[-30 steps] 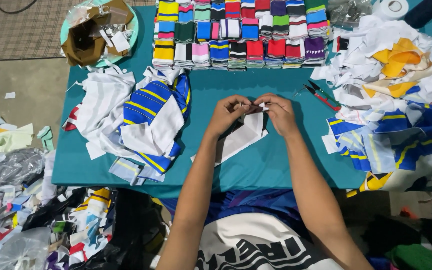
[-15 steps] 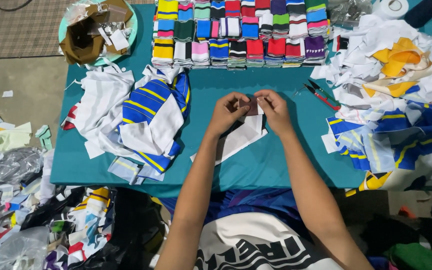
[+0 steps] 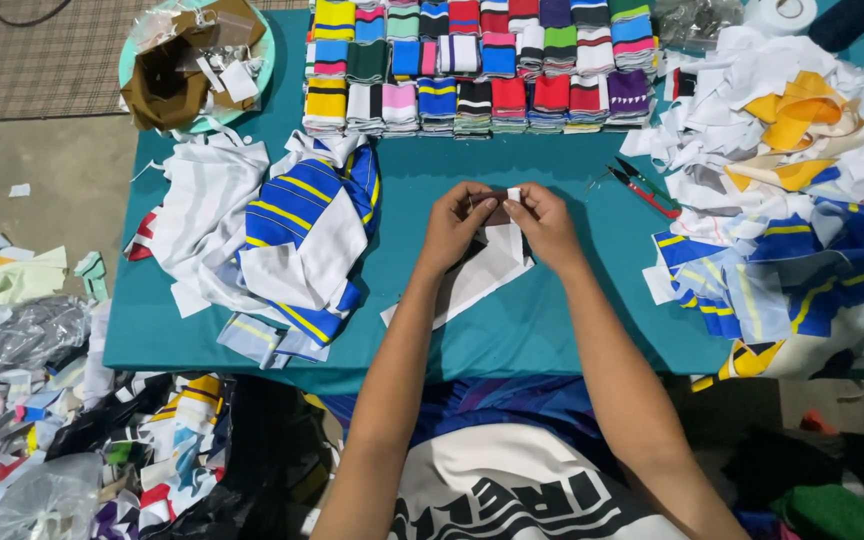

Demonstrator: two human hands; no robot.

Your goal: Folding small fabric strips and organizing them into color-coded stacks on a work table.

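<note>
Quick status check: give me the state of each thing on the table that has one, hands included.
left hand: pinching the white fabric piece at its top edge
right hand: pinching the same piece
white fabric piece: held at top, lower part lying on the teal table
red-handled snips: lying untouched beside the right hand
folded striped collars: stacked in neat rows
blue-yellow striped fabric: loose heap

Folded collar stacks behind hands; fabric heaps left and right; scissors right of hands.
</note>
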